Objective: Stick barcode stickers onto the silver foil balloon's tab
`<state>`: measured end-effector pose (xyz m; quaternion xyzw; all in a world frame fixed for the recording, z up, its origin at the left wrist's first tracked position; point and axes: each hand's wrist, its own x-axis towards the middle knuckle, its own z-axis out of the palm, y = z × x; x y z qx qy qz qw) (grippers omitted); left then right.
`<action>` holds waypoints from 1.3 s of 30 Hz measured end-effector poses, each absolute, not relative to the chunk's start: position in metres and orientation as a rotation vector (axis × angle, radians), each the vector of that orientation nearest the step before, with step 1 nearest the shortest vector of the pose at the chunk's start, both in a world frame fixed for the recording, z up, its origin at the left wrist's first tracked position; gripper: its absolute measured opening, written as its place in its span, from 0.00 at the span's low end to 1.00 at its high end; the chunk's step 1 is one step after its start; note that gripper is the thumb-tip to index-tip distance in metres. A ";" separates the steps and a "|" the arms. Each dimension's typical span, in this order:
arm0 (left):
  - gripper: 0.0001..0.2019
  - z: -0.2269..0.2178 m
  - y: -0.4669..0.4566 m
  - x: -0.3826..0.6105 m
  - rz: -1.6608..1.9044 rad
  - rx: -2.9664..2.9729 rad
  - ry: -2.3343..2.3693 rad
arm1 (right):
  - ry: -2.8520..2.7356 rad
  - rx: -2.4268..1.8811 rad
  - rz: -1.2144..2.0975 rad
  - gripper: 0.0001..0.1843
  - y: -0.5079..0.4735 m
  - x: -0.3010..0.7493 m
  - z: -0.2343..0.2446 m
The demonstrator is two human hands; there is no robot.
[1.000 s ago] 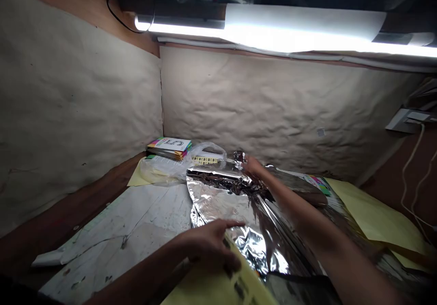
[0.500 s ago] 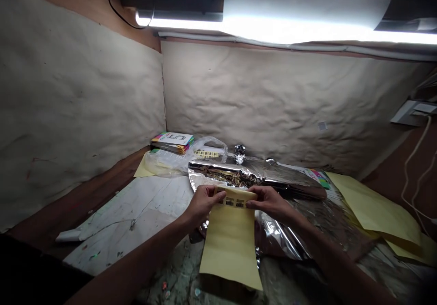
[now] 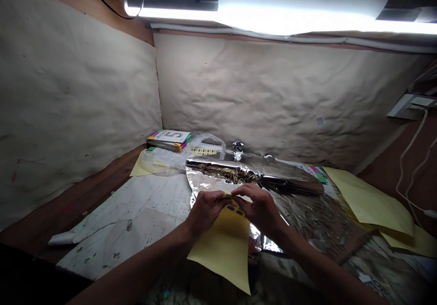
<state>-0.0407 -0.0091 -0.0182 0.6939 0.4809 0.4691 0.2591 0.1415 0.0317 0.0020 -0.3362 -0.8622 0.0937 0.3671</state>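
A yellow sticker sheet [image 3: 223,246] hangs from my two hands, with small dark printed labels along its top. My left hand [image 3: 207,209] pinches the upper edge between thumb and fingers. Close beside it, my right hand [image 3: 256,205] grips the same edge, fingertips nearly meeting the left ones. The hands cover part of the label row, and whether a label is peeling off cannot be seen. Behind and below the sheet lies crumpled silver foil film [image 3: 290,177] on the table.
Colourful printed cards [image 3: 169,139] are stacked at the back left, beside a clear plastic bag [image 3: 160,161]. Larger yellow sheets [image 3: 372,200] lie at the right. A white cable [image 3: 409,159] hangs on the right wall. A bright tube light [image 3: 177,13] runs overhead.
My hands have come together at the sheet's top edge, the right one shifting inward and turning. The sheet's lower end has swung left. The view has tilted slightly.
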 end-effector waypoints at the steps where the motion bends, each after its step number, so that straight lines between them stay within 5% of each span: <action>1: 0.14 -0.017 -0.010 -0.040 1.262 1.910 1.318 | -2.215 -0.867 0.221 0.04 0.031 0.142 0.003; 19: 0.24 -0.020 -0.008 -0.045 1.206 1.625 1.242 | -2.179 -0.840 0.188 0.02 0.021 0.139 0.003; 31: 0.17 -0.024 0.000 -0.048 1.043 1.482 1.023 | -2.160 -0.712 0.023 0.06 0.010 0.145 0.001; 35: 0.18 -0.026 0.003 -0.058 0.905 1.427 1.153 | -2.086 -0.741 0.228 0.05 -0.010 0.156 0.007; 39: 0.18 -0.004 0.003 -0.081 0.788 1.360 1.120 | -2.025 -0.971 0.845 0.06 -0.013 0.185 -0.001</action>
